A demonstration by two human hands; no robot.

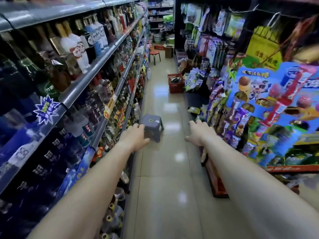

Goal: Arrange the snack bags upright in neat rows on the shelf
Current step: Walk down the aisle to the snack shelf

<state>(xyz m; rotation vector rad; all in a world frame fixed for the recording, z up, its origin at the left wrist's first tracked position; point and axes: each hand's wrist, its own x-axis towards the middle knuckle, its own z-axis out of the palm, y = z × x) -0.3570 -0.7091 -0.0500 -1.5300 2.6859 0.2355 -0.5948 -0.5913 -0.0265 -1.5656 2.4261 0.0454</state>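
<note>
I look down a shop aisle with both arms stretched forward. My left hand hangs over the floor beside a small grey stool, fingers apart and empty. My right hand is level with it on the right, also empty with fingers spread, close to the snack shelf. Colourful snack bags stand and lean in crowded rows on that right-hand shelf, and more bags lie piled further down it. The picture is blurred by motion.
Bottles fill the grey shelves on the left. A red basket stands on the tiled floor midway down the aisle. A red stool and a cardboard box stand at the far end. A blue cardboard display juts out at right.
</note>
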